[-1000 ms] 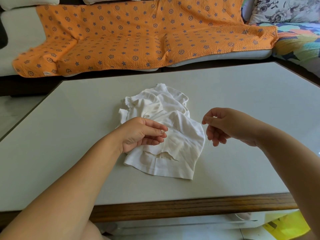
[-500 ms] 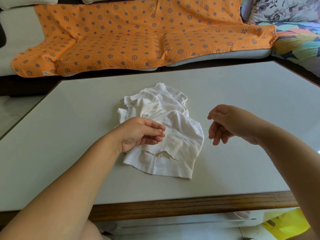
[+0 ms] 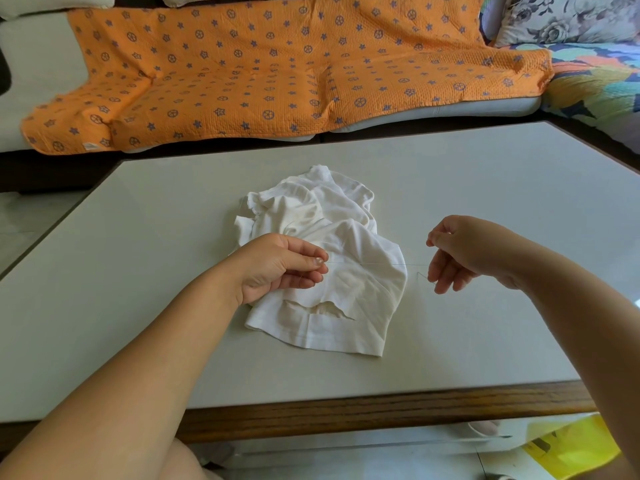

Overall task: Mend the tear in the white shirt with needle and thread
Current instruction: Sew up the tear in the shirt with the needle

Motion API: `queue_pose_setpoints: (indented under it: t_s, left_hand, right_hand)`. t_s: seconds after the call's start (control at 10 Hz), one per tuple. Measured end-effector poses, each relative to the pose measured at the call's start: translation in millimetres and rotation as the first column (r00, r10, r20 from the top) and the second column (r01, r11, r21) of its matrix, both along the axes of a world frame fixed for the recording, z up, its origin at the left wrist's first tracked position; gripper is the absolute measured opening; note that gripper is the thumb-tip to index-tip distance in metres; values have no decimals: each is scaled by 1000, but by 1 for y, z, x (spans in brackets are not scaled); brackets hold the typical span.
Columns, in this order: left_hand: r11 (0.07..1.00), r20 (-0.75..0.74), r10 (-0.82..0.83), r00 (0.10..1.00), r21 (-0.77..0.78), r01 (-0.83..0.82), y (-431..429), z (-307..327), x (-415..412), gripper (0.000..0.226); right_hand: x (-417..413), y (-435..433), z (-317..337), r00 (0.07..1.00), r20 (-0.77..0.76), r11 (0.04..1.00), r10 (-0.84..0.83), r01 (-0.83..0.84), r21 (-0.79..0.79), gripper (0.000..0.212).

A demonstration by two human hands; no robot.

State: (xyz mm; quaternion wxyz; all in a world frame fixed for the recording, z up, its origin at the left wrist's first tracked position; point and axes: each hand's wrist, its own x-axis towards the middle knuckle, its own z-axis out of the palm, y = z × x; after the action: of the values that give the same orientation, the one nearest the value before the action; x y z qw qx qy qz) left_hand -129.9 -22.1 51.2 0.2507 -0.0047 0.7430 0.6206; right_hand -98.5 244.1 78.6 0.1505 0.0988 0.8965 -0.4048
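A crumpled white shirt (image 3: 349, 282) lies in the middle of the pale table (image 3: 138, 271), its tear (image 3: 332, 308) gaping near the hem on my side. My left hand (image 3: 280, 268) hovers over the shirt's left part and pinches one end of a thin thread (image 3: 377, 264) between thumb and forefinger. The thread runs level across the shirt to my right hand (image 3: 460, 252), which pinches it to the right of the shirt. A small needle-like glint (image 3: 423, 276) hangs just below my right fingers; I cannot make it out clearly.
The table has a dark wooden front edge (image 3: 381, 408). Behind it stands a sofa under an orange patterned blanket (image 3: 270, 71), with floral cushions (image 3: 571, 19) at the far right. Something yellow (image 3: 571, 448) lies on the floor at the lower right.
My right hand has moved rightward, away from the shirt, and the thread is drawn out longer between both hands. My left hand stays in place over the shirt.
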Motion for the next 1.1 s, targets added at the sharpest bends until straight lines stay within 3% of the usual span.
queue_pose_setpoints:
  t_s: [0.3, 0.4, 0.5, 0.6, 0.7, 0.8, 1.0, 1.1]
  left_hand:
    - [1000, -6, -4, 1000, -5, 4, -1, -1, 0, 14]
    - [1000, -8, -3, 1000, -8, 3, 0, -1, 0, 15]
    - [1000, -7, -12, 1000, -9, 12, 0, -1, 0, 16]
    - [999, 0, -45, 999, -4, 45, 1, -1, 1, 17]
    - [997, -4, -71, 997, -7, 71, 1, 0, 1, 16]
    - [994, -9, -111, 994, -3, 111, 3, 2, 3, 13]
    - [986, -18, -162, 987, 18, 163, 2, 6, 5, 13]
    - [986, -23, -166, 986, 26, 167, 2, 6, 5, 14]
  right_hand:
    - [-2, 0, -3, 998, 52, 999, -34, 33, 21, 19]
    - [-6, 4, -10, 1000, -1, 955, -20, 20, 297, 21]
    - [-7, 1, -10, 939, -344, 892, 7, 150, 427, 22]
    - [3, -20, -1, 813, -581, 996, 31, 25, 89, 16]
    - [9, -39, 0, 906, -400, 978, 138, -189, -89, 16]
    - [8, -52, -15, 943, -140, 925, 302, -326, -197, 23]
    - [3, -59, -28, 938, -6, 871, 348, -325, -369, 21]
    - [3, -59, -28, 946, -9, 869, 324, -302, -391, 20]
